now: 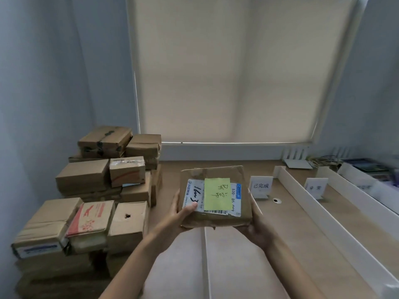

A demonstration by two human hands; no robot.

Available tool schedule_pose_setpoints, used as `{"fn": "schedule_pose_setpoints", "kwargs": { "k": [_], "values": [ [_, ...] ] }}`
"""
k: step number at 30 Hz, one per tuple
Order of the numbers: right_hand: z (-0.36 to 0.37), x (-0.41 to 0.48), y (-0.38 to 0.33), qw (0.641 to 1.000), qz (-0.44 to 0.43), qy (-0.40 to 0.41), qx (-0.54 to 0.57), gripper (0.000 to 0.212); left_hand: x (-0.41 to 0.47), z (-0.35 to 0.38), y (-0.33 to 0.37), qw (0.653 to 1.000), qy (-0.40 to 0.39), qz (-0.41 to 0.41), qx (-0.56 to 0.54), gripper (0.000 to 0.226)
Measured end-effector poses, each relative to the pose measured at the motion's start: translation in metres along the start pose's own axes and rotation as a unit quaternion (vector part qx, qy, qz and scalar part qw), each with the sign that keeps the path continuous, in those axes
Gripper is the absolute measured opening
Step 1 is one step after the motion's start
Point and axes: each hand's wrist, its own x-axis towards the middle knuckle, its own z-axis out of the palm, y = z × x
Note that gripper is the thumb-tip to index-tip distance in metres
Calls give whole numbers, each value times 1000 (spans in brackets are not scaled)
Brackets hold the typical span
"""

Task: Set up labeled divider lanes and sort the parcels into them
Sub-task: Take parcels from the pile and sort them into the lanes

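Note:
I hold a brown cardboard parcel (218, 220) above the wooden table, at the middle of the view. A white shipping label and a yellow-green sticky note (217, 194) with handwriting lie on its top. My left hand (182, 209) grips the parcel's left edge, thumb on the label. My right hand (258, 228) holds its right side from below, mostly hidden by the box. White divider strips (306, 203) run across the table on the right and form lanes. Two white label cards (260, 186) (315, 187) stand in the lanes.
A tall pile of brown parcels (90, 203) fills the table's left side against the wall. Another white divider (206, 262) runs below the held parcel. A white router (296, 161) with cables and a stack of books (367, 167) sit at the far right. A closed blind covers the window.

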Motion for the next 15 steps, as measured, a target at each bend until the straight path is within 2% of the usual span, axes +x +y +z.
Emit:
{"fn": "schedule_pose_setpoints", "kwargs": {
  "k": [3, 7, 9, 12, 15],
  "values": [
    [-1, 4, -4, 997, -29, 55, -38, 40, 2, 9, -10, 999, 9, 9, -43, 87],
    [-5, 13, 10, 993, -31, 116, -22, 60, 5, 30, -18, 987, 115, 36, -103, 90],
    [-3, 9, 30, 993, -7, 108, -39, 57, 7, 44, -28, 981, 155, 43, -107, 83],
    [9, -6, 55, 995, -3, 14, -100, 43, 6, 69, -44, 978, 182, 25, -103, 75],
    [-2, -8, 63, 991, -22, 65, -112, 56, 2, 78, -60, 980, 177, -10, -91, 88]
  ]
}}
